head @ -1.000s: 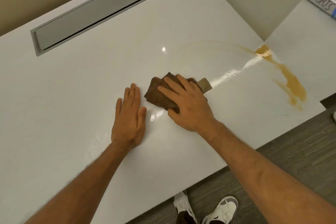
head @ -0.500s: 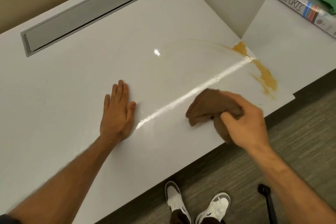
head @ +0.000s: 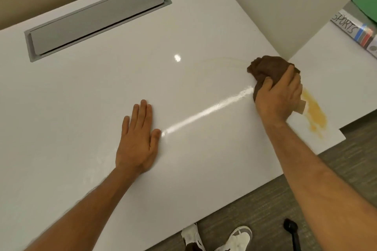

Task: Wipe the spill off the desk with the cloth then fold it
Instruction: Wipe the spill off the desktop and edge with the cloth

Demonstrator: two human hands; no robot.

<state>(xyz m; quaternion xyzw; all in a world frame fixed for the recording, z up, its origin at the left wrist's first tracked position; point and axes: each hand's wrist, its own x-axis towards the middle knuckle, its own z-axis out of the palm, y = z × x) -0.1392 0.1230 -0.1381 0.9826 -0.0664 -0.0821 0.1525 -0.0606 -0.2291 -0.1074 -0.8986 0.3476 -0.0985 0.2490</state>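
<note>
One cloth, one spill, two hands on the bench.

We count one brown cloth (head: 269,69), bunched up near the bench's (head: 204,159) far right corner, and one yellow spill (head: 315,115) just beside it, running down toward the right edge. Our right hand (head: 279,98) presses on the cloth, its fingers (head: 265,85) curled tight into the fabric, gripping it against the surface; a tan tag (head: 301,108) pokes out beside the palm. Our left hand (head: 137,142) lies flat, fingers together and straight, holding nothing, only touching the bench. Between the two hands the white top is bare and glossy, plenty of room to sweep. One grey hatch (head: 98,20) sits far back left. One book (head: 355,30) rests on the neighbouring bench.
</note>
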